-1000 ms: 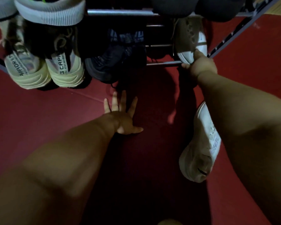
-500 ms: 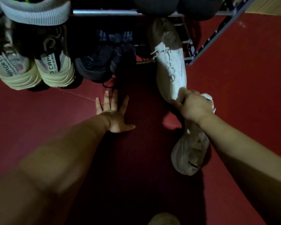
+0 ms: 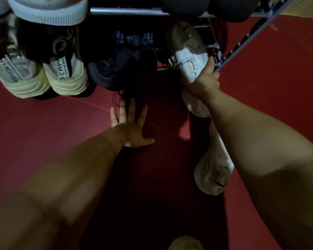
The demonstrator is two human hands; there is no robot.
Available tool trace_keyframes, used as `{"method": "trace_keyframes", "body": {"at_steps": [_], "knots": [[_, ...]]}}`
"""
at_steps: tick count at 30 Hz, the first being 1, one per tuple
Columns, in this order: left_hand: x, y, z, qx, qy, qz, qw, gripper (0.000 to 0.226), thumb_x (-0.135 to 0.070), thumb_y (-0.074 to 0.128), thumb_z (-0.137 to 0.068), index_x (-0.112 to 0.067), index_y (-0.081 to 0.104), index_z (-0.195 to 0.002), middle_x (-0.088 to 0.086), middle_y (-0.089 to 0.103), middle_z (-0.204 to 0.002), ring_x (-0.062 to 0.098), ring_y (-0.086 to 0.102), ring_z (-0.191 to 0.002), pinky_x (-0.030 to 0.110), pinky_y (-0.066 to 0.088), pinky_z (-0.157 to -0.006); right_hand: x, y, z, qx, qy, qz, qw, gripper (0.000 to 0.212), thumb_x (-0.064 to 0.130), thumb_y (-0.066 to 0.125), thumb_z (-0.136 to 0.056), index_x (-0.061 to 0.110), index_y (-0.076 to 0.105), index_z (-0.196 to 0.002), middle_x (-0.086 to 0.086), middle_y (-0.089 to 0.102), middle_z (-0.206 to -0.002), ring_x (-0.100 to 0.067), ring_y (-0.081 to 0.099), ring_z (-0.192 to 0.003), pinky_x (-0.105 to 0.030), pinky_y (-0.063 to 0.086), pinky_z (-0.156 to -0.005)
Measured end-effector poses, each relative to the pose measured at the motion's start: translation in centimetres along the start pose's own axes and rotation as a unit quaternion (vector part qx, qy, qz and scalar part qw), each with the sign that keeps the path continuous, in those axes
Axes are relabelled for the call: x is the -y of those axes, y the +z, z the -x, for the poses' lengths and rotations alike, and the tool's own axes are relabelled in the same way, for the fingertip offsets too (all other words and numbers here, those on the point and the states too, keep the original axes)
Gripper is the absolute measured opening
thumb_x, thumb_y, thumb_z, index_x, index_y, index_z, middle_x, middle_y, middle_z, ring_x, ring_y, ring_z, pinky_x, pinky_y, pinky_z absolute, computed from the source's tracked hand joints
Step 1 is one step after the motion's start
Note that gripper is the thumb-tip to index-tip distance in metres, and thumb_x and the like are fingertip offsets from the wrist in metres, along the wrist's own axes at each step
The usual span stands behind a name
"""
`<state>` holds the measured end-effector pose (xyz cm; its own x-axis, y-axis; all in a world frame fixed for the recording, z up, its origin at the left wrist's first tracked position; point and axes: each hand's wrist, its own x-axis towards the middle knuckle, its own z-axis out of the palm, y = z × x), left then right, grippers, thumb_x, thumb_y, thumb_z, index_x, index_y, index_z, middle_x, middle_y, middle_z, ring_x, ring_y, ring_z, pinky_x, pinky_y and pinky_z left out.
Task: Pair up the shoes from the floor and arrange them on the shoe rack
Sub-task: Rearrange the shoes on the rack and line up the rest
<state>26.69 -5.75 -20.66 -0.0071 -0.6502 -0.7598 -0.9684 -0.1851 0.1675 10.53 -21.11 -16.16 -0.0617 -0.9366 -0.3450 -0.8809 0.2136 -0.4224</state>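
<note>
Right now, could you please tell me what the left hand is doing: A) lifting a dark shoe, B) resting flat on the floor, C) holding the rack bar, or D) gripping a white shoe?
B: the left hand lies flat with fingers spread on the floor, and it is the right hand that grips the white shoe.

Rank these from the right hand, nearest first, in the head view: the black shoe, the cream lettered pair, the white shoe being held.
1. White shoe: gripped by the right hand, at the right.
2. Black shoe: middle.
3. Cream lettered pair: far left.
</note>
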Motion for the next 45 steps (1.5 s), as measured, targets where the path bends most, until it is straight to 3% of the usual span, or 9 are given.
{"method": "trace_keyframes", "body": {"at_steps": [10,14,18,21,25,28,33,37,45], "knots": [[0.8,0.5,0.1,-0.048,0.019,-0.002,0.999,0.095,-0.064,0.042,-0.088,-0.028,-0.025,-0.145,0.01,-0.037,-0.149,0.034,-0.035,-0.135,0.055,-0.017,-0.109,-5.4,-6.5,3.8,0.082,-0.242,0.274,0.927,0.106,0.023,0.081,-0.065,0.015,0.016,-0.149,-0.018,0.024,-0.146,-0.036,0.024,-0.137,-0.054,0.013,-0.114],[2.6,-0.2,0.8,-0.115,0.061,0.079,0.988,0.072,-0.027,0.046,-0.097,-0.012,0.0,-0.151,0.009,-0.011,-0.158,0.027,-0.011,-0.145,0.042,-0.001,-0.116,-5.4,-6.5,5.2,0.168,-0.4,0.365,0.824,0.091,0.016,0.072,-0.067,0.009,0.028,-0.146,-0.023,0.026,-0.147,-0.04,0.021,-0.137,-0.055,0.012,-0.113],[2.6,-1.5,2.4,-0.265,0.063,0.34,0.9,0.051,-0.004,0.041,-0.098,-0.005,0.027,-0.147,0.012,0.034,-0.15,0.024,0.033,-0.137,0.012,0.021,-0.1,-4.6,-4.6,7.3,0.164,-0.488,0.477,0.713,0.066,0.02,0.038,-0.091,0.022,0.01,-0.151,-0.013,0.006,-0.158,-0.032,-0.002,-0.145,-0.044,-0.004,-0.115],[0.6,-0.5,3.2,-0.312,0.069,0.331,0.888,0.05,-0.009,0.046,-0.097,-0.002,0.032,-0.144,0.017,0.042,-0.144,0.029,0.039,-0.133,0.022,0.026,-0.104,-5.0,-3.4,9.4,0.123,-0.48,0.548,0.674,0.062,0.025,0.026,-0.098,0.027,-0.009,-0.149,-0.007,-0.009,-0.158,-0.03,-0.012,-0.145,-0.046,-0.005,-0.116],[-3.2,1.8,5.3,-0.246,0.131,0.307,0.91,0.093,-0.059,0.05,-0.078,-0.007,0.018,-0.149,0.018,0.038,-0.145,0.029,0.037,-0.134,0.029,0.026,-0.107,-7.5,-3.8,11.3,0.082,-0.28,0.372,0.881,0.075,0.029,0.053,-0.09,0.033,0.007,-0.15,-0.007,-0.004,-0.158,-0.031,-0.012,-0.145,-0.047,-0.002,-0.116],[-5.5,3.9,6.4,-0.163,0.165,0.229,0.945,0.124,-0.079,0.029,-0.046,-0.021,-0.003,-0.151,0.016,0.019,-0.155,0.029,0.023,-0.141,0.032,0.02,-0.114,-10.7,-3.0,13.6,0.072,-0.029,0.239,0.968,0.079,0.051,0.052,-0.088,0.033,0.005,-0.148,-0.007,-0.011,-0.157,-0.034,-0.013,-0.143,-0.05,0.006,-0.116],[-7.0,7.3,6.5,-0.186,0.135,0.075,0.97,0.119,-0.07,0.06,-0.065,-0.029,-0.018,-0.146,0.016,0.0,-0.156,0.032,0.019,-0.139,0.033,0.019,-0.112,-14.7,0.9,17.9,0.117,0.105,0.03,0.987,0.102,0.058,0.069,-0.073,0.034,0.005,-0.149,-0.008,-0.022,-0.154,-0.038,0.007,-0.142,-0.039,0.022,-0.114],[-7.6,7.5,6.8,-0.211,0.131,0.045,0.968,0.113,-0.062,0.061,-0.075,-0.033,-0.025,-0.141,0.019,-0.006,-0.156,0.033,0.02,-0.135,0.035,0.021,-0.11,-14.8,1.2,18.2,0.086,0.007,0.047,0.995,0.088,0.035,0.069,-0.08,0.039,0.012,-0.147,-0.007,-0.018,-0.156,-0.04,0.013,-0.14,-0.037,0.02,-0.112],[-8.2,6.3,5.8,-0.195,0.112,0.083,0.971,0.113,-0.067,0.064,-0.069,-0.048,-0.025,-0.136,0.022,-0.019,-0.153,0.037,0.011,-0.139,0.04,0.019,-0.112,-15.8,-0.5,14.5,0.08,-0.14,0.098,0.982,0.082,0.044,0.07,-0.078,0.033,0.025,-0.146,-0.004,-0.007,-0.158,-0.03,0.006,-0.144,-0.039,0.013,-0.115]]}}
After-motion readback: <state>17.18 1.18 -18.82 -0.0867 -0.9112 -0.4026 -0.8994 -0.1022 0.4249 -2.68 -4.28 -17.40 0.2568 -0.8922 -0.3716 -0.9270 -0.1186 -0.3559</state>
